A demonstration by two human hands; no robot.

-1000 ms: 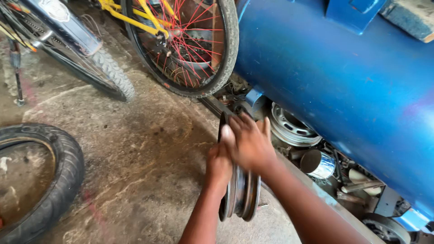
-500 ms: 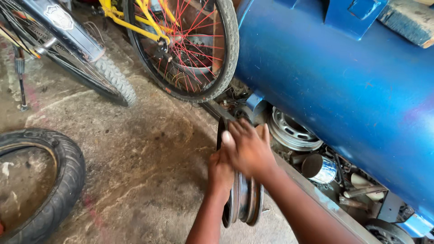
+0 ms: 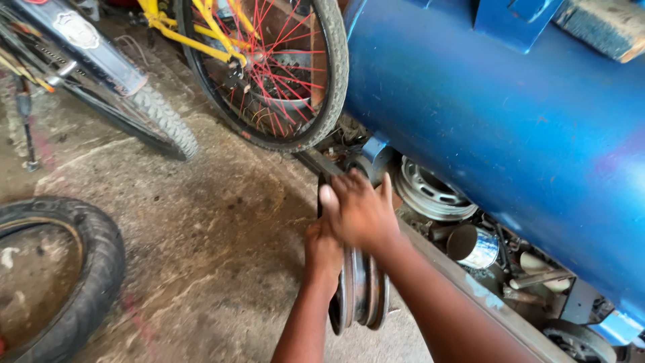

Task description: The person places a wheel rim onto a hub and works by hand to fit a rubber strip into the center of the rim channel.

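Fingers of my right hand (image 3: 359, 212) spread over the top of the upright metal wheel rim (image 3: 359, 296), my left hand (image 3: 324, 252) clasping its near edge below them — steadying it on the concrete floor (image 3: 215, 222), next wanting firmer grip.

Both of the person's forearms are bare from the bottom edge of the view up to the wrists, with no sleeve or cuff showing. The left hand (image 3: 324, 252) carries no glove, ring or band. The right hand (image 3: 359, 212) is ungloved too, its fingers bare, and its wrist has no watch or bracelet. It shows slightly blurred.
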